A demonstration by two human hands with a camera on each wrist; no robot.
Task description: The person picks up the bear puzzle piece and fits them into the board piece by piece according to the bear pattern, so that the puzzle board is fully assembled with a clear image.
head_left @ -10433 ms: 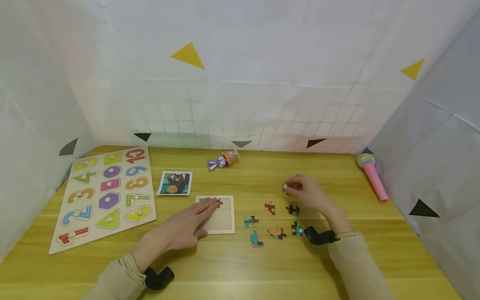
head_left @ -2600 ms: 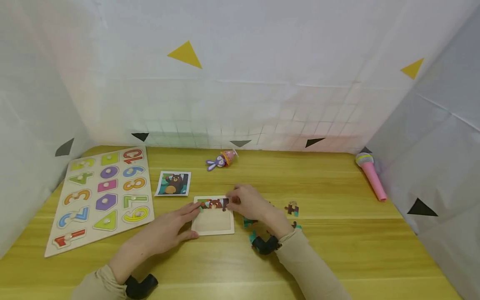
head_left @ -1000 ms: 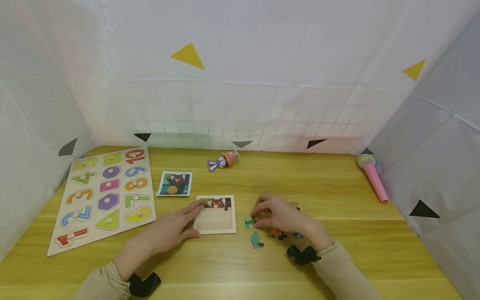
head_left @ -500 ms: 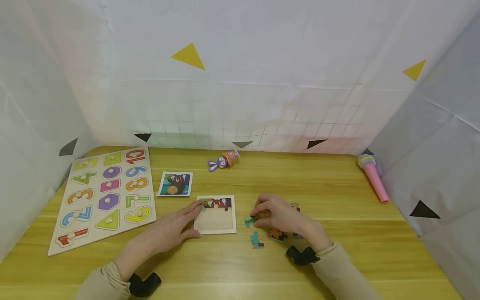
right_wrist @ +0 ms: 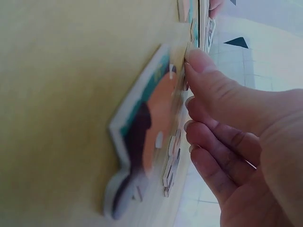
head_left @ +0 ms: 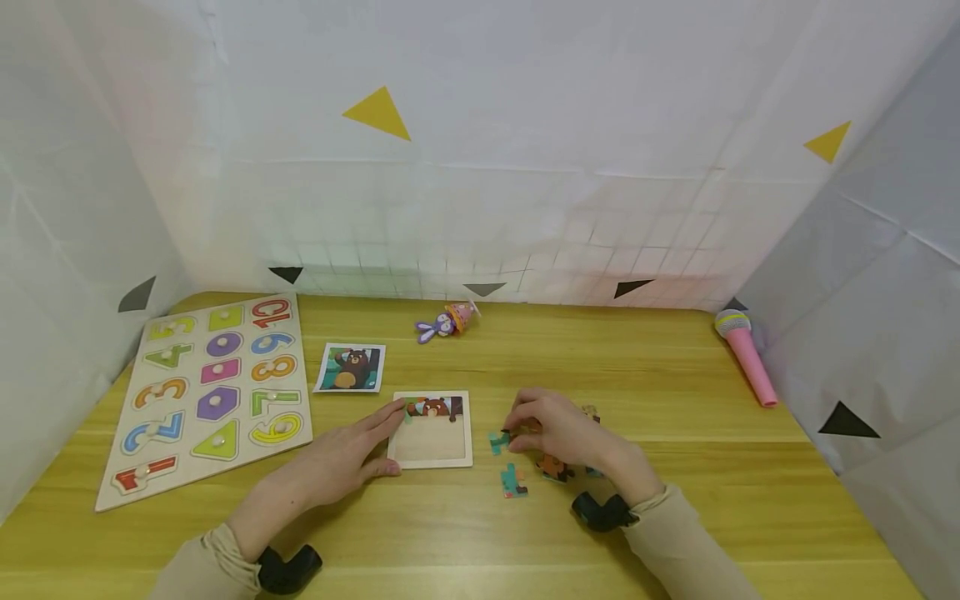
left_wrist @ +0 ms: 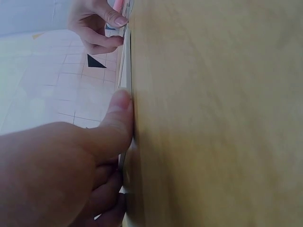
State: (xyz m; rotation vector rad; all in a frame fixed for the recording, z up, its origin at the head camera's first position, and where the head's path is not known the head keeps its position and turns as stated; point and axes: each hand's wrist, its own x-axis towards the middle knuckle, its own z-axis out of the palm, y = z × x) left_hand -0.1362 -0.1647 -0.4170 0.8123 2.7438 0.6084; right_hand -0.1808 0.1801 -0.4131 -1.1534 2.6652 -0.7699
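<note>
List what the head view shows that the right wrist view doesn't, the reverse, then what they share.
Only the head view shows the pink microphone and the purple rabbit toy.
Only the right wrist view shows, up close, the pale side edge of the nearest puzzle piece.
Both show the right hand, loose puzzle pieces and the tabletop.

Pale wooden tray (head_left: 429, 446) flat, bear-head pieces (head_left: 433, 407) across top; loose jigsaw pieces (head_left: 513, 481) rightward.
</note>
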